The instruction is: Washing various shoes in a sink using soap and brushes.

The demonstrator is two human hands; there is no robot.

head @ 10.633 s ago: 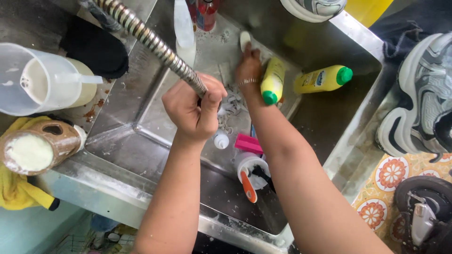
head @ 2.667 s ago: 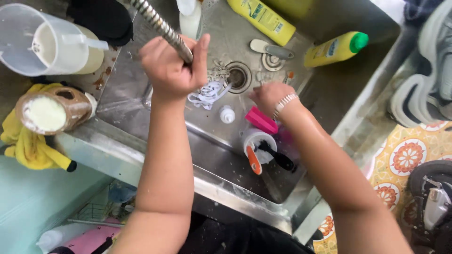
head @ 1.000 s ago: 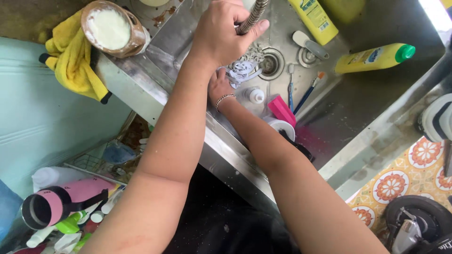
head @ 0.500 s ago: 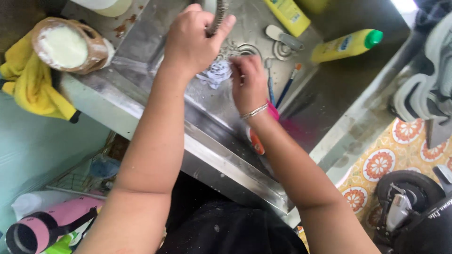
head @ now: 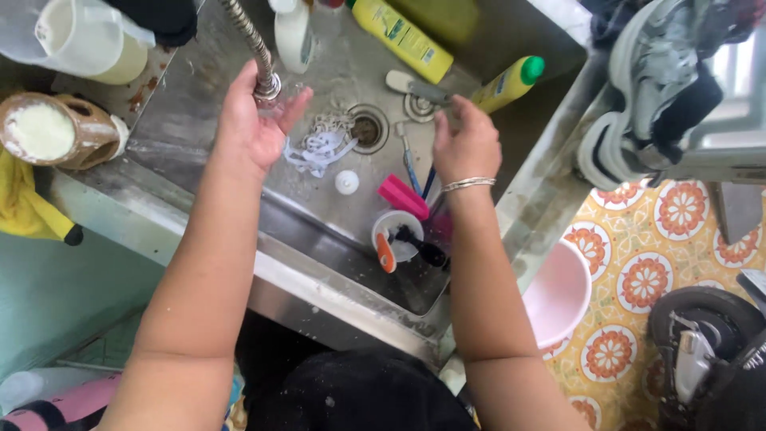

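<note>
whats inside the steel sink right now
Inside the steel sink: white tangled piece, small white cap, pink brush, yellow bottles, drain. The right hand hides whatever lies beneath it.

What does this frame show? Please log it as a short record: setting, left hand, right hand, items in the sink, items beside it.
setting: steel sink seen from above
left hand: left hand open, touching the flexible faucet hose at its end
right hand: right hand empty, above the basin, bracelet on the wrist
in the sink: drain, white cap, pink brush, two yellow bottles
beside it: plastic jug, yellow cloth
</note>
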